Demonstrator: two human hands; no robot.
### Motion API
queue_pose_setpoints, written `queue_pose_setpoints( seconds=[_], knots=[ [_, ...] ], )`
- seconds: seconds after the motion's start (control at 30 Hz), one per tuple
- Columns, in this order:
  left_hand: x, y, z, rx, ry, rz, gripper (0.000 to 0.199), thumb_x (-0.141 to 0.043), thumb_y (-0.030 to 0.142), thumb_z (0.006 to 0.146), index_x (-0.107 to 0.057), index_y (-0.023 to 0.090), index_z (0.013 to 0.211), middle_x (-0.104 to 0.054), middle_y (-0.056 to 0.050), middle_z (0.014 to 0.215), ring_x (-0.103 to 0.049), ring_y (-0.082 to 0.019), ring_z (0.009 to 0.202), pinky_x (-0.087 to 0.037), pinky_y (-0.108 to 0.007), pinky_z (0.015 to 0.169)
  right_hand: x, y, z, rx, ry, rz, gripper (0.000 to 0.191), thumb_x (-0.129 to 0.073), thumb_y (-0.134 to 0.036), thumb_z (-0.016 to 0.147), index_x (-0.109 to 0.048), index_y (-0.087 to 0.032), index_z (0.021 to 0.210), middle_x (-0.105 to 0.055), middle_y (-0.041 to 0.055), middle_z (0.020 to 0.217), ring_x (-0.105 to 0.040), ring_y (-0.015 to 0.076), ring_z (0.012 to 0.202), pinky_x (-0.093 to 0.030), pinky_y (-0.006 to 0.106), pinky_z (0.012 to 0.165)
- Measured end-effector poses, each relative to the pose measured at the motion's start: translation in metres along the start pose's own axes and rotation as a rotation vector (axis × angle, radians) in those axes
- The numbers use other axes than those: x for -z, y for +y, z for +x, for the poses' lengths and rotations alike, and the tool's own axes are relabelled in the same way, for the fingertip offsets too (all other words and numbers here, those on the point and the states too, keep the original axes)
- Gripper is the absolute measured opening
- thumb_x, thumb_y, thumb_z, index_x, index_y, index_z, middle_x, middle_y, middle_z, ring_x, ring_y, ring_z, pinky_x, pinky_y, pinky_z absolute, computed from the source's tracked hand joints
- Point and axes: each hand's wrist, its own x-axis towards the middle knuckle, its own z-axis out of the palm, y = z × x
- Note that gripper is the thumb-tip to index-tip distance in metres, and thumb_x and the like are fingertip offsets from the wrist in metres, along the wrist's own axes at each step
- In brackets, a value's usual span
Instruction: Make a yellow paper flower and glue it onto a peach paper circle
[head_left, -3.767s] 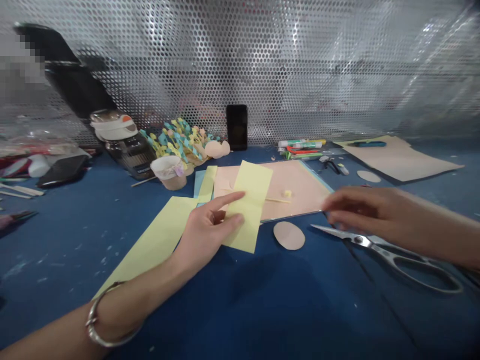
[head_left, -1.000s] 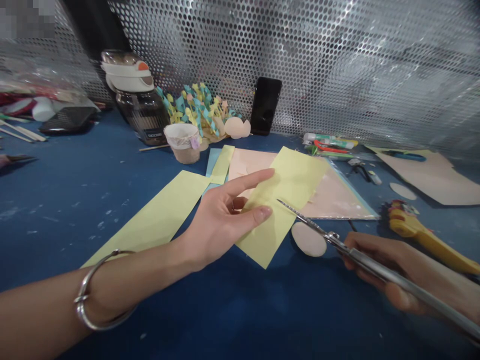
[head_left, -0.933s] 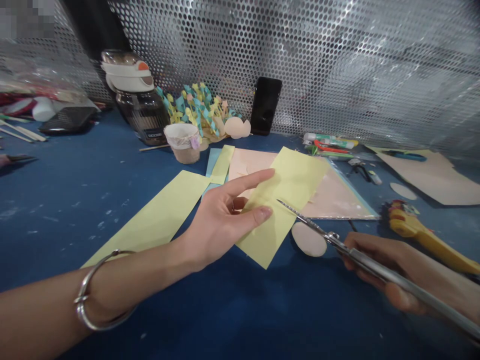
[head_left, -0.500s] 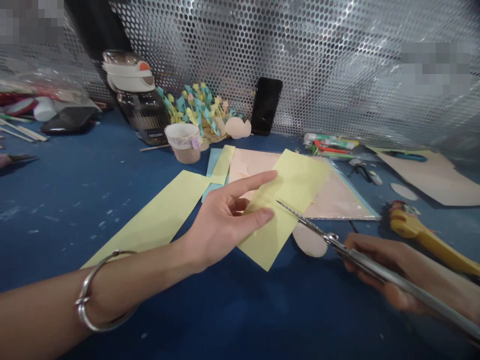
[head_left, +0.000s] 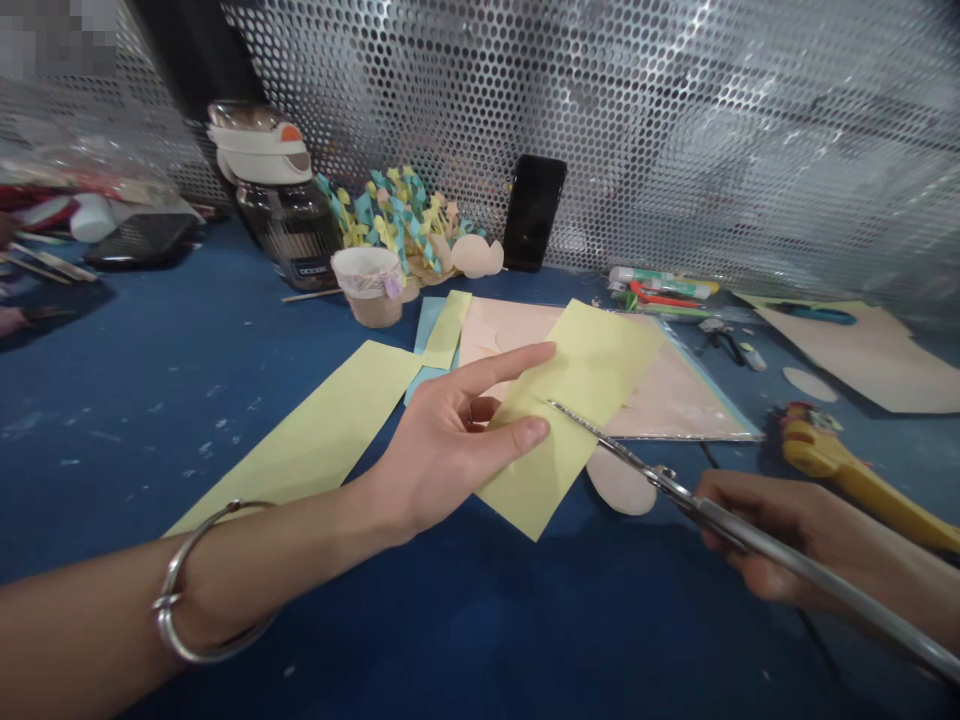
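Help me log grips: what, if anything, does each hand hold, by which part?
Left hand: yellow paper, by its left side. Right hand: scissors, by the handles.

- And here's the table (head_left: 420, 630), deep blue, flecked with pale marks.
- Across the middle, a clear packet (head_left: 701, 410) of pink and blue sheets lies flat.
- Left of it, a long yellow sheet (head_left: 300, 430) on the slant, its top end reaching the packet.
- Just this side of the packet, a pale oval (head_left: 621, 488) — partly covered from where I stand.
- Far side: a dark bottle (head_left: 296, 230), then a little cup (head_left: 373, 300) just beside, standing upright.
- Over right, a yellow-handled tool (head_left: 847, 470) — and another pale oval (head_left: 810, 384) beyond.
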Motion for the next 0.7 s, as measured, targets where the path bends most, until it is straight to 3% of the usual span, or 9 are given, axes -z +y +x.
queue_pose_setpoints(
  seconds=[0.17, 0.43, 0.7],
  knots=[
    [0.0001, 0.0003, -0.0004, 0.004, -0.016, 0.025, 0.048, -0.07, 0.022, 0.075, -0.06, 0.032, 0.121, -0.059, 0.003, 0.063, -0.043, -0.007, 0.049, -0.035, -0.017, 0.042, 0.0024, -0.0041, 0.0012, -0.045, -0.051, 0.061, 0.033, -0.064, -0.054, 0.065, -0.052, -0.023, 0.068, -0.048, -0.0025, 0.058, -0.038, 0.0117, 0.049, -0.03, 0.022, 0.044],
    [0.0003, 0.0003, -0.0007, -0.006, -0.017, 0.047, 0.048, -0.07, 0.022, 0.075, -0.06, 0.033, 0.12, -0.054, 0.004, 0.056, -0.04, -0.009, 0.047, -0.029, -0.02, 0.04, 0.003, -0.0094, 0.0021, -0.047, -0.061, 0.077, 0.037, -0.066, -0.056, 0.064, -0.049, -0.023, 0.064, -0.049, -0.0017, 0.054, -0.043, 0.0131, 0.046, -0.036, 0.024, 0.043],
    [0.0005, -0.0003, 0.0, 0.019, -0.029, -0.014, 0.047, -0.071, 0.02, 0.074, -0.061, 0.035, 0.117, -0.06, 0.004, 0.062, -0.046, -0.008, 0.049, -0.036, -0.018, 0.042, 0.0017, -0.0026, 0.0001, 0.017, -0.03, 0.002, 0.037, -0.059, -0.06, 0.07, -0.051, -0.023, 0.068, -0.046, -0.0014, 0.057, -0.039, 0.0121, 0.046, -0.033, 0.024, 0.041]
  ],
)
